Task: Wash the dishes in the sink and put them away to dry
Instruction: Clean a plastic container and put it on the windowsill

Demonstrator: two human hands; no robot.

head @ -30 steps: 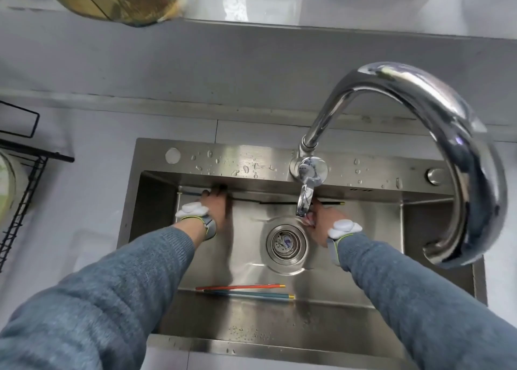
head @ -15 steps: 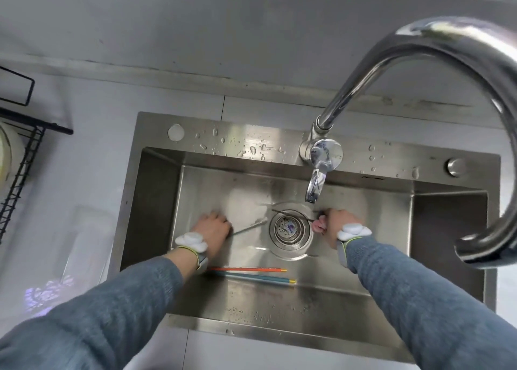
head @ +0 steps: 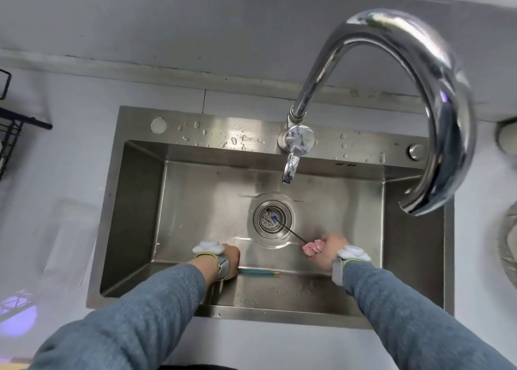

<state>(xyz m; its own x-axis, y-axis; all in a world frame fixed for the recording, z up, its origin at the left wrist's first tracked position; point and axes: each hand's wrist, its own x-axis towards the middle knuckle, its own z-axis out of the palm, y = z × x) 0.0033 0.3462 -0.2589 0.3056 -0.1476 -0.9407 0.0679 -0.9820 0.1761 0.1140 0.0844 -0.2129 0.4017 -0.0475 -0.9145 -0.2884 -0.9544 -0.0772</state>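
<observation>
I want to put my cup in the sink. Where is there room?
The sink floor is bare left of the drain and behind it, under the tap. The front is crowded: the left hand is at the chopsticks, and the right hand holds a thin utensil reaching the drain.

Teal chopsticks (head: 258,271) (grey sleeves (head: 145,319))

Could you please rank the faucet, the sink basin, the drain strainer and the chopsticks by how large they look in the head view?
1. Sink basin
2. Faucet, though it sits nearest the camera, so its apparent size is inflated
3. Drain strainer and chopsticks: unsure, since the left hand hides part of the chopsticks
</observation>
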